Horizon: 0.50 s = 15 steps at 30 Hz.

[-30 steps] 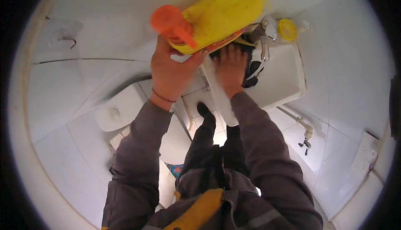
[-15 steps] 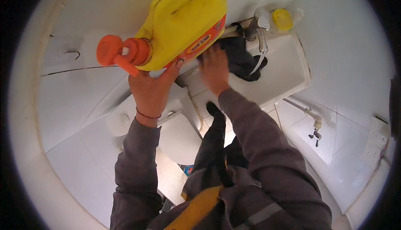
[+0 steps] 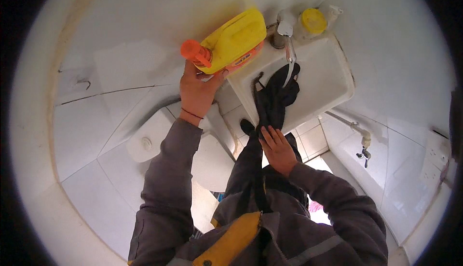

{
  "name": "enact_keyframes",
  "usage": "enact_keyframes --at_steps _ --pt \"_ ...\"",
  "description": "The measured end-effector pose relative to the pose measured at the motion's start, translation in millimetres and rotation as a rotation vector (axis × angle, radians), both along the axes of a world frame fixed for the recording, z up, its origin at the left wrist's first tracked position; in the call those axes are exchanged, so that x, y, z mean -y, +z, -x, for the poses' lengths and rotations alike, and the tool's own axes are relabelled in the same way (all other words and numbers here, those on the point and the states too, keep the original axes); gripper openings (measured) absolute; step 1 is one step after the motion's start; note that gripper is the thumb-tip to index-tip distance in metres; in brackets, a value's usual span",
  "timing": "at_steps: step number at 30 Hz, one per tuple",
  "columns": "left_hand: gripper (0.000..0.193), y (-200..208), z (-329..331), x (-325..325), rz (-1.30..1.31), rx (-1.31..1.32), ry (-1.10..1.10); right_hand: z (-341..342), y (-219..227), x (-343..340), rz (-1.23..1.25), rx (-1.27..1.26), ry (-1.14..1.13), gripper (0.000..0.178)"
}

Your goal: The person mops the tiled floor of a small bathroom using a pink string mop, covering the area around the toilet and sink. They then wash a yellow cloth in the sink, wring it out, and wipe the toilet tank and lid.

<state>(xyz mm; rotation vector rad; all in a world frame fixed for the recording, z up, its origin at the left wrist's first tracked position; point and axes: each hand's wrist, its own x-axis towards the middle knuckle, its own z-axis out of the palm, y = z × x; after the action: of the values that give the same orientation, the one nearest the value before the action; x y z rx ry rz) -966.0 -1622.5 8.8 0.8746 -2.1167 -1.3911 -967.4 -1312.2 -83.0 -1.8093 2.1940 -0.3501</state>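
While the left hand (image 3: pixel 197 90) grips a yellow jug (image 3: pixel 235 40), the right hand (image 3: pixel 277 149) clasps dark cloth (image 3: pixel 275 99).

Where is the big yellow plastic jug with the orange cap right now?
In the head view, the yellow plastic jug is up in the left hand, by the white sink's left corner.

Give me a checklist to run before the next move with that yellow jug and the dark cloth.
1. Left hand grips the yellow jug from below: ok.
2. Orange cap on the jug's spout: ok, on; whether tight, cannot tell.
3. Right hand on the dark cloth: ok.
4. Cloth partly in the white sink: ok, it drapes over the front rim.
5. Cloth under the tap: ok.
6. Water running: cannot tell.
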Motion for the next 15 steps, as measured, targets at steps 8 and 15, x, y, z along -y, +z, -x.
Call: enact_keyframes --at_steps 8,15 --pt "0.057 -36 20 9 0.022 0.037 -0.024 41 -29 133 0.207 -0.031 -0.333 0.049" --pt "0.063 -39 21 3 0.043 0.085 0.014 12 -21 -13 0.032 0.020 0.015 0.043"
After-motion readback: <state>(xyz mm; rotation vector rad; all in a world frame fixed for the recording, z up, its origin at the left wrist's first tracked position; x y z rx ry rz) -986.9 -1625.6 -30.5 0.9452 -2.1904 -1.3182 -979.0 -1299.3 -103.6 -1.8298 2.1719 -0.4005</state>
